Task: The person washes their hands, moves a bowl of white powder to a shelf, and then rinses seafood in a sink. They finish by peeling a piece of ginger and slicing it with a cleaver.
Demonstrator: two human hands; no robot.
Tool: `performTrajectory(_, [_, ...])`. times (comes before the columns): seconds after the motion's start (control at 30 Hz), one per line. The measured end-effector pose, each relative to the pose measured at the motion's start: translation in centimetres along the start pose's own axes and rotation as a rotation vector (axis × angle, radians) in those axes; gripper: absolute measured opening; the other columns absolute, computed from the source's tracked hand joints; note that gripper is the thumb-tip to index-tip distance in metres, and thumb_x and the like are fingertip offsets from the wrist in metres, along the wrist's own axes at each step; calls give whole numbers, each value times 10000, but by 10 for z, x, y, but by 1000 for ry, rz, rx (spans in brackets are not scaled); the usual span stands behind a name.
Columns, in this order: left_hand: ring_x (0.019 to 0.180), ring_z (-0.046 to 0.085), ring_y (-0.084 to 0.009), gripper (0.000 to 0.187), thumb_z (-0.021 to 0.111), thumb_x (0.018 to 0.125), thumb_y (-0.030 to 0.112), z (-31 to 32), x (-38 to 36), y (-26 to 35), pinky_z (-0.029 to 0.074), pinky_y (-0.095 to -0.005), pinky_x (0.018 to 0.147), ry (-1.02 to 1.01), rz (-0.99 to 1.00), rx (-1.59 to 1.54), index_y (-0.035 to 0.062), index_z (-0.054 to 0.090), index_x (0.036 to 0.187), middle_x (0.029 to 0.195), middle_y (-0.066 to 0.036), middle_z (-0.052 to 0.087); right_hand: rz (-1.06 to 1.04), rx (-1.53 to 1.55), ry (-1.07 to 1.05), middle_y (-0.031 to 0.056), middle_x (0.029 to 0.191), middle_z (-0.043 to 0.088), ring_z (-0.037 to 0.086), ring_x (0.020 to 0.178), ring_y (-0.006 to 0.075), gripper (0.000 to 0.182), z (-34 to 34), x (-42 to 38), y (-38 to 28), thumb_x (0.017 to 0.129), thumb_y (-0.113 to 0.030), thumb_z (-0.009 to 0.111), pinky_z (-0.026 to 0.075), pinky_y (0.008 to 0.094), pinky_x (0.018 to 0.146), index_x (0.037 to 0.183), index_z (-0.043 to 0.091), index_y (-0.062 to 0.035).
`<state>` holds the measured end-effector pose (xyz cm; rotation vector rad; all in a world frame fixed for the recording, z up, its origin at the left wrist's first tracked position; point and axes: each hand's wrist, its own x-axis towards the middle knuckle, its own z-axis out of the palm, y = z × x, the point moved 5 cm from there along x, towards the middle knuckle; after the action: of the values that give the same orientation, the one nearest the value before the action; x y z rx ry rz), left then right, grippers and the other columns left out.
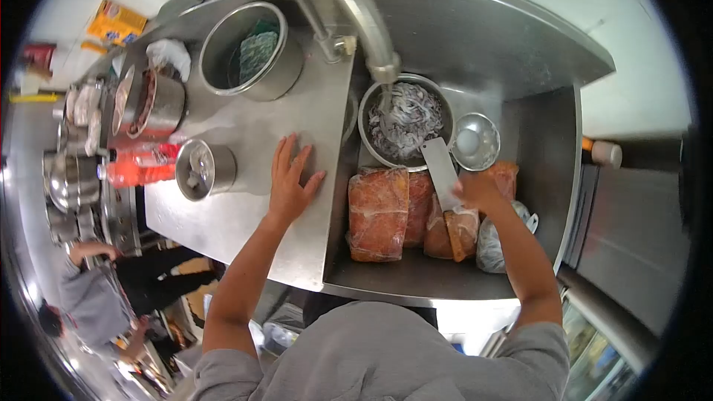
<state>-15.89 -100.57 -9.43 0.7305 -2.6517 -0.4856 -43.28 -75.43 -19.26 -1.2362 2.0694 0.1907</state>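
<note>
The left hand [288, 189] lies palm down on the bare steel desk [297, 252], left of the sink [546, 122], its fingers [285, 152] spread and the thumb held out towards the sink's edge. The right hand [483, 193] is down in the sink, at the edge of the cleaver [441, 171]. Its fingers reach the lower part of the blade, but some are hidden, so whether they pinch it or only touch it cannot be told. The cleaver lies slanted, its blade end by the large bowl [363, 126] and its brown handle over the wrapped blocks [379, 215]. Plastic film and glare blur what those blocks are, and the right forearm covers part of the rightmost ones and of the pale plastic bag [492, 246]

The large bowl holds grey, stringy pieces [408, 115] too tangled to name. The tap [382, 63] hangs above it; its spout is blurred, with a stream below. Just beside, the small bowl [491, 150] holds a round white thing [468, 141], unclear in kind. On the desk, the deep pot [286, 78] has something green [258, 56] inside, partly shadowed, and the small pot [220, 171] stands by red bottles [141, 171]. At lower left, another person [96, 301] is small and distorted, their hands hard to make out
</note>
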Motion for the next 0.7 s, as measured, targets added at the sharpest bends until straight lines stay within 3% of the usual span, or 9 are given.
performTrajectory(0.03, [1260,306,-392,559,714,715,199,1,-6,-5,291,-463,1011,45,-66,-29,81,495,1216,1372,-168,347,-33,42,66,166,945,622,586,916,348,344,-22,36,-10,849,-368,477,468,466,766,900,610,-55])
performTrajectory(0.07, [1263,306,-384,573,719,709,218,2,-8,-5,284,-465,1015,70,-93,-31,85,494,1220,1376,-163,344,-134,50,265,178,917,623,593,888,356,316,-63,56,-38,857,-335,469,475,468,743,865,621,-58])
performTrajectory(0.13, [1269,306,-368,602,727,697,255,1,-6,-3,269,-470,1023,114,-139,-31,94,492,1227,1383,-153,340,-295,-69,381,183,897,621,600,861,346,244,-82,139,-62,840,-258,481,480,455,716,899,612,-61])
performTrajectory(0.23, [1282,305,-329,638,718,693,349,2,0,2,245,-476,1034,3,-149,132,106,490,1237,1397,-125,335,-595,-22,698,169,930,619,602,887,307,248,-59,265,-78,777,-148,487,481,428,757,972,613,-62])
performTrajectory(0.33, [1291,304,-294,654,691,701,413,3,1,-3,233,-475,1040,-34,-175,136,117,485,1246,1400,-100,338,-520,-383,479,175,1037,610,559,1029,287,330,-62,308,-119,785,-119,438,384,394,953,1070,597,-66])
performTrajectory(0.43, [1308,278,-296,689,693,684,398,3,1,-4,209,-474,1054,-70,-204,128,121,452,1267,1412,-100,317,-363,-296,295,157,1097,605,571,1015,290,321,-51,329,-113,807,-125,423,441,382,892,1069,603,-74])
performTrajectory(0.53, [1305,284,-286,673,684,694,422,2,2,-6,217,-472,1050,-65,-203,125,120,465,1255,1406,-101,327,-475,-401,250,154,1040,624,587,979,296,302,-37,343,-89,809,-142,451,467,387,854,1057,612,-79])
performTrajectory(0.6, [1301,291,-284,668,685,693,422,0,1,-5,225,-473,1046,-71,-202,116,116,472,1248,1403,-105,330,-439,-614,-16,155,1034,624,591,968,297,296,-32,332,-75,796,-168,487,470,392,849,1048,616,-83])
performTrajectory(0.7, [1308,280,-283,673,678,698,418,0,2,-6,217,-473,1050,-85,-212,109,114,459,1258,1405,-111,324,-476,-798,-124,151,1020,627,595,964,297,293,-38,347,-56,778,-190,536,479,396,834,1041,618,-90])
